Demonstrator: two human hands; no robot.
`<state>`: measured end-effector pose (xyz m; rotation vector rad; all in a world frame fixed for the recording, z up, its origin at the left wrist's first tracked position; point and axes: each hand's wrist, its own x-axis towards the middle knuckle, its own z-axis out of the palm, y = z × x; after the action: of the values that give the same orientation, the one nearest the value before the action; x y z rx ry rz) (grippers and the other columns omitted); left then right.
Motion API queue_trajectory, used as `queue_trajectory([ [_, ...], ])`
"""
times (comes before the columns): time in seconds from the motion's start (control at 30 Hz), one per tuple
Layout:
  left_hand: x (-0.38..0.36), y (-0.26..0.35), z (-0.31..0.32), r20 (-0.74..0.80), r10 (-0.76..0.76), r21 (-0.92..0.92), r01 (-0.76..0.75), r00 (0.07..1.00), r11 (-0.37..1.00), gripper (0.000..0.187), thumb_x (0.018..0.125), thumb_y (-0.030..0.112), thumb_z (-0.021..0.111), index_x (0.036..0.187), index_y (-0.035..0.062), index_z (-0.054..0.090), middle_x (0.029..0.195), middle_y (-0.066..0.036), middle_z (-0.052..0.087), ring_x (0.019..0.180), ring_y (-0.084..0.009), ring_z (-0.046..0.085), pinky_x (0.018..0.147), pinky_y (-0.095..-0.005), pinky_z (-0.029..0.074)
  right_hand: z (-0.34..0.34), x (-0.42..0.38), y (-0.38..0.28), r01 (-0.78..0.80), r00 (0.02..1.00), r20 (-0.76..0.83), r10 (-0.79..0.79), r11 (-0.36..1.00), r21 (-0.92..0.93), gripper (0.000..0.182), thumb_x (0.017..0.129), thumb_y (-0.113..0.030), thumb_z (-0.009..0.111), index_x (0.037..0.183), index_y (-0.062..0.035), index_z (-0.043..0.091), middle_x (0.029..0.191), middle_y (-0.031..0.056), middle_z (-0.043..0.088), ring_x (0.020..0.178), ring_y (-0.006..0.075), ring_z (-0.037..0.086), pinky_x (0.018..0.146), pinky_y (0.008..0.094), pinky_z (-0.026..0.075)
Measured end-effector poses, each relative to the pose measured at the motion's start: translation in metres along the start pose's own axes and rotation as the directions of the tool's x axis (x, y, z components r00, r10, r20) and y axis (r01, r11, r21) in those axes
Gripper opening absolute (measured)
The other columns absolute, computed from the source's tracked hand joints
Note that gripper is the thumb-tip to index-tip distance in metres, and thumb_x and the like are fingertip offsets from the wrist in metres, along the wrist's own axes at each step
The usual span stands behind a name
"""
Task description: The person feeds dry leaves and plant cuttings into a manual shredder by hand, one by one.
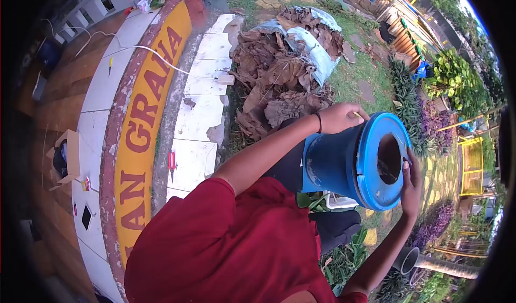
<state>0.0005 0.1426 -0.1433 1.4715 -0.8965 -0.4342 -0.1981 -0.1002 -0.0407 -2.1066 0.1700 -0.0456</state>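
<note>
A blue plastic bucket lies tilted across my lap, its blue lid facing away from me. A large round hole is cut in the middle of the lid, and a notch shows in its rim. My left hand is closed at the bucket's upper side, by the rim; a small yellowish bit shows between its fingers, too small to name. My right hand grips the lid's opposite edge, its fingers reaching over the rim to the hole.
Dry brown leaves spill from a pale blue sack nearby. On the white tiles lie red-handled pliers or cutters and a white power strip with its cable. A cardboard box and a phone sit farther behind.
</note>
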Motion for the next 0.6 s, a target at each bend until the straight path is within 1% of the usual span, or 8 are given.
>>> queue_trajectory([
  [0.07,-0.018,-0.084,-0.004,-0.018,-0.047,-0.341,0.038,0.999,0.939,0.032,0.102,0.026,0.057,0.128,0.0071,0.062,0.107,-0.002,0.066,0.093,-0.0121,0.065,0.082,-0.0265,0.052,-0.019,-0.014,0.017,0.095,0.973,-0.216,-0.08,0.994,0.059,0.052,0.108,-0.034,0.042,0.148,-0.001,0.043,0.151,0.0151,0.045,0.133,0.0313,0.049,0.111,0.044,0.039],
  [0.17,-0.087,-0.166,-0.038,-0.182,-0.365,-0.244,0.318,0.913,0.916,0.033,0.103,0.026,0.055,0.129,0.0071,0.062,0.117,-0.005,0.066,0.096,-0.014,0.067,0.082,-0.0288,0.053,-0.033,-0.046,0.047,0.133,0.93,-0.358,-0.076,0.981,0.138,0.05,0.107,-0.032,0.043,0.147,-0.0025,0.045,0.151,0.0176,0.043,0.131,0.031,0.051,0.111,0.0459,0.039],
  [0.27,-0.15,-0.224,-0.087,-0.376,-0.639,-0.262,0.584,0.671,0.768,0.033,0.099,0.021,0.059,0.124,0.0005,0.062,0.117,-0.012,0.067,0.107,-0.0201,0.065,0.091,-0.0346,0.053,-0.05,-0.087,0.09,0.126,0.801,-0.595,0.066,0.953,0.275,0.059,0.106,-0.039,0.042,0.151,-0.0024,0.036,0.155,0.0176,0.037,0.137,0.0348,0.043,0.113,0.0483,0.035],
  [0.33,-0.18,-0.328,-0.12,-0.522,-0.619,-0.178,0.634,0.587,0.752,0.054,0.094,0.035,0.065,0.133,0.0,0.054,0.121,-0.016,0.066,0.114,-0.0278,0.063,0.1,-0.037,0.048,-0.063,-0.122,0.142,0.129,0.741,-0.657,0.139,0.931,0.343,0.065,0.104,-0.045,0.044,0.153,-0.0036,0.032,0.157,0.0167,0.034,0.139,0.0369,0.038,0.115,0.0495,0.032],
  [0.37,-0.182,-0.326,-0.143,-0.469,-0.707,-0.165,0.733,0.53,0.659,0.068,0.091,0.041,0.067,0.141,-0.0002,0.047,0.13,-0.021,0.061,0.121,-0.0309,0.059,0.105,-0.0393,0.045,-0.071,-0.144,0.171,0.128,0.746,-0.648,0.152,0.923,0.363,0.067,0.103,-0.047,0.045,0.154,-0.0051,0.032,0.157,0.0163,0.033,0.14,0.0378,0.036,0.115,0.0501,0.03],
  [0.47,-0.139,-0.304,-0.19,-0.558,-0.613,0.157,0.797,0.559,0.584,0.094,0.084,0.052,0.07,0.152,0.0038,0.026,0.148,-0.025,0.043,0.137,-0.0367,0.044,0.113,-0.043,0.037,-0.054,-0.182,0.2,-0.109,0.577,-0.611,0.542,0.793,0.6,0.056,0.104,-0.038,0.043,0.154,-0.014,0.035,0.157,0.0116,0.034,0.144,0.0354,0.031,0.118,0.0467,0.026],
  [0.57,-0.061,-0.321,-0.231,-0.526,-0.527,0.347,0.734,0.667,0.584,0.113,0.078,0.059,0.074,0.157,0.0076,0.012,0.161,-0.025,0.019,0.148,-0.0422,0.022,0.119,-0.0507,0.027,-0.026,-0.209,0.206,-0.252,0.506,-0.519,0.689,0.694,0.675,0.056,0.102,-0.039,0.048,0.152,-0.0163,0.037,0.155,0.0083,0.035,0.14,0.0371,0.033,0.114,0.0459,0.029],
  [0.6,-0.037,-0.328,-0.249,-0.432,-0.602,0.241,0.729,0.671,0.64,0.122,0.074,0.062,0.076,0.159,0.0086,0.006,0.163,-0.025,0.007,0.15,-0.0434,0.013,0.12,-0.0541,0.022,-0.022,-0.217,0.21,-0.24,0.519,-0.491,0.7,0.67,0.702,0.056,0.102,-0.039,0.048,0.152,-0.0167,0.037,0.155,0.0083,0.035,0.139,0.0371,0.034,0.114,0.0464,0.029],
])
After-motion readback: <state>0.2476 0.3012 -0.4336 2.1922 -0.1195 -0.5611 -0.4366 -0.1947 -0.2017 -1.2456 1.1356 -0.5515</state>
